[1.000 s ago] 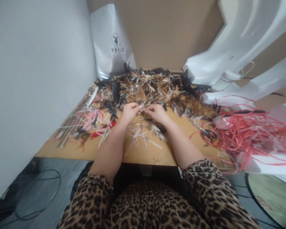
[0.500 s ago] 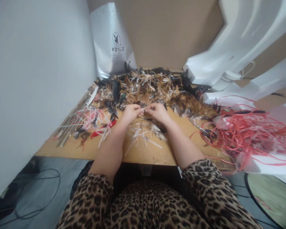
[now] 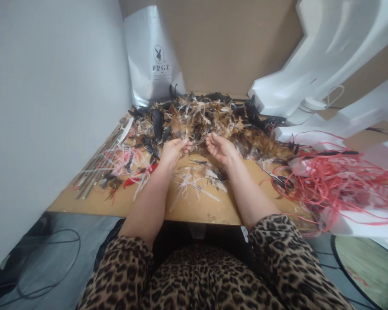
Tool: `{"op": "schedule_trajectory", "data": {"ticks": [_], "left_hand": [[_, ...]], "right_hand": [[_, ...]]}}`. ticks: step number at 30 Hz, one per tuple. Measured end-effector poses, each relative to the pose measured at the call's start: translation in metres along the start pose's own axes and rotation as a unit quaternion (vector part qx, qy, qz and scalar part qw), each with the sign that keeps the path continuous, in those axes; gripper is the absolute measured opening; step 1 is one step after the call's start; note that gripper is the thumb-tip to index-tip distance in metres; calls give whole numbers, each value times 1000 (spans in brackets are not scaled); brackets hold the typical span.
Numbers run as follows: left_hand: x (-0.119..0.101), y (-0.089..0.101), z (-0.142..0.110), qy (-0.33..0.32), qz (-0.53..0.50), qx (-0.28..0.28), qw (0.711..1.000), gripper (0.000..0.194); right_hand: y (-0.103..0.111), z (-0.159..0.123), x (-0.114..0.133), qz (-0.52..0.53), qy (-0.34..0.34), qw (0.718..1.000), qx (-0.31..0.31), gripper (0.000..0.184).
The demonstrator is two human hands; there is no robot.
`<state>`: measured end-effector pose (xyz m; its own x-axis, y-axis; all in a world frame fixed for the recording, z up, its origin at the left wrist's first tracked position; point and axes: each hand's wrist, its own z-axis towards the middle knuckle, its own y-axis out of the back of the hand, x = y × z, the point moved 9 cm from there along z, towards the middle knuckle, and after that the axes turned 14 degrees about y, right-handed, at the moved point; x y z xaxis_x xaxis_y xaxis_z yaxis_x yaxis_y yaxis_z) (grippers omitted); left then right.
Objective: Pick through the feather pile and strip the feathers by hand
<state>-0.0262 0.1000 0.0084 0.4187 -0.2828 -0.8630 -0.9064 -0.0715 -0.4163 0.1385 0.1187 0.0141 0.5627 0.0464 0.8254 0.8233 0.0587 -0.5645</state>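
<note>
1. A smooth pale wall (image 3: 58, 107) flanks the yellowish tabletop (image 3: 93, 203); white moulded pieces (image 3: 297, 73) stand right.
2. Straight thin sticks (image 3: 98, 157), then a fluffy brown-and-black feather pile (image 3: 210, 114) mid-table, then tangled red ribbon (image 3: 345, 185).
3. Left hand (image 3: 174, 153): thumb and fingers drawn together before the pile; grip unclear.
4. Right hand (image 3: 222, 150): fingers loosely curled, beside the pile; cannot tell whether anything is held.
</note>
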Motion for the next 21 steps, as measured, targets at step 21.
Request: {"op": "schedule_trajectory", "data": {"ticks": [21], "left_hand": [[33, -36, -10, 145, -50, 144, 978, 5]], "right_hand": [[-50, -20, 21, -107, 239, 955, 137, 61]]}}
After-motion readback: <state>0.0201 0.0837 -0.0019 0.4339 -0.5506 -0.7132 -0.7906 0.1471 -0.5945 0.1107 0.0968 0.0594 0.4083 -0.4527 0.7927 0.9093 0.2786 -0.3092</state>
